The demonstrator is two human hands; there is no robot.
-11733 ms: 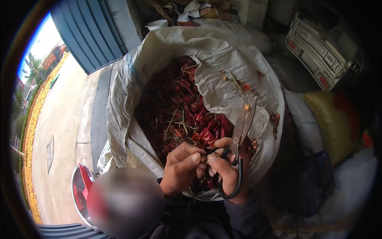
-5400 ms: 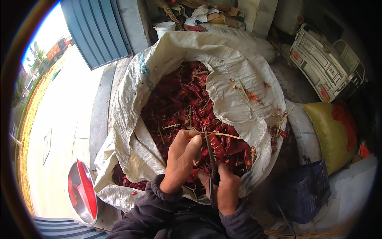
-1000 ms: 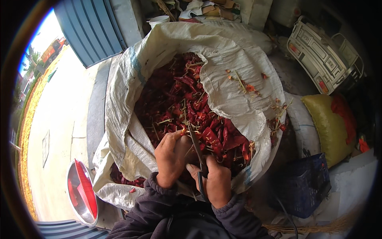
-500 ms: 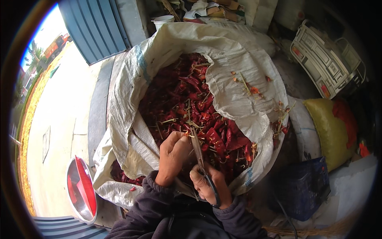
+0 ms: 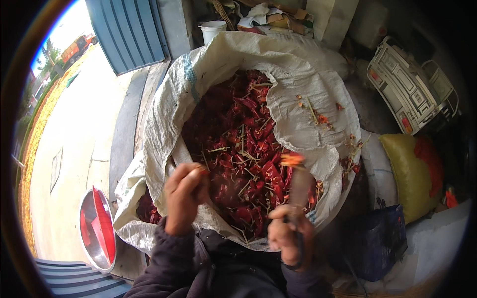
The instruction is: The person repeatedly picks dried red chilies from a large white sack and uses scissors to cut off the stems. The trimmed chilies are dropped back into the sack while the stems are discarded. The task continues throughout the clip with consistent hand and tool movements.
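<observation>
A large white woven sack (image 5: 169, 99) lies open before me, its rim folded down around a heap of dried red chilies (image 5: 238, 149) with pale stems. My right hand (image 5: 290, 233) grips a pair of scissors (image 5: 299, 191), blurred by motion, blades pointing away from me. An orange-red chili piece (image 5: 292, 160) shows at the blade tips; whether they pinch it I cannot tell. Over the sack's near left side, my left hand (image 5: 183, 196) is closed, fingertips together on a small orange-red bit, seemingly chili. Several chili scraps (image 5: 318, 116) and stems lie on the folded sack flap.
A metal basin (image 5: 87, 248) with a red piece inside stands at lower left. On the right are a dark blue crate (image 5: 377, 243), a yellow sack (image 5: 410, 174) and a pale slatted vehicle tailgate (image 5: 410, 89). A white bucket (image 5: 213, 31) stands behind the sack, near a blue corrugated door (image 5: 126, 35).
My hands have moved apart: the left went left, the right moved right with the scissors. Orange-red chili now shows at the blade tips. The view has shifted slightly.
</observation>
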